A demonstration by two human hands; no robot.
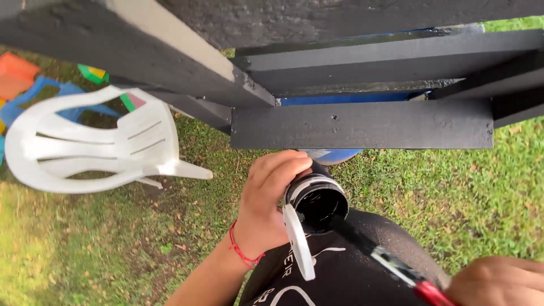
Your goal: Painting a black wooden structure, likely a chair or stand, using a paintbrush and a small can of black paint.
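My left hand point(268, 195) grips a small round paint can point(317, 199) filled with black paint, and its white lid point(298, 242) hangs down beside my palm. My right hand point(501, 281), at the lower right corner, holds a paintbrush point(396, 266) with a red handle and a metal ferrule. The brush's black bristles reach into the can's mouth. Just above both hands runs a wooden fence point(362, 124) of boards painted black.
A white plastic chair point(90, 144) lies tipped on the grass at left. Coloured toys point(17, 79) sit behind it. A blue object point(331, 154) shows under the fence boards. Grass with bare dirt patches covers the ground.
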